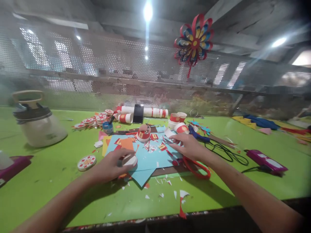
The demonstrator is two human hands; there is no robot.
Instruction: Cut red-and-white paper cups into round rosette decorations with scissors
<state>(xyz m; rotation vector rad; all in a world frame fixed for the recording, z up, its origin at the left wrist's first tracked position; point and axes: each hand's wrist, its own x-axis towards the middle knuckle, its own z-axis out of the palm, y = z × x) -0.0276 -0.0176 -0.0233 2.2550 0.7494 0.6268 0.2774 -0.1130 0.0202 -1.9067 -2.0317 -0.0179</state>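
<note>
My left hand [116, 165] is closed around a white round disc [131, 160], which looks like a cut paper-cup base, just above the light blue paper sheets [150, 160]. My right hand [187, 145] is closed over the right part of the sheets; a slim grey pointed tool [167, 140] shows at its fingertips, its exact kind unclear. Beneath that hand lie scissors with red handles [198, 170]. Between the hands stands a red and white cut cup ring [143, 133], with small red, yellow and white paper scraps [151, 147] around it. A decorated round disc [86, 162] rests left of my left hand.
Decorated discs [97, 119] are piled at the back left, near a blue jar [108, 127]. A phone [138, 113] leans on white stacked cups [153, 111]. At right lie a blue glue gun [198, 134], its black cable and a purple box [266, 160]. A large jug [40, 123] stands left.
</note>
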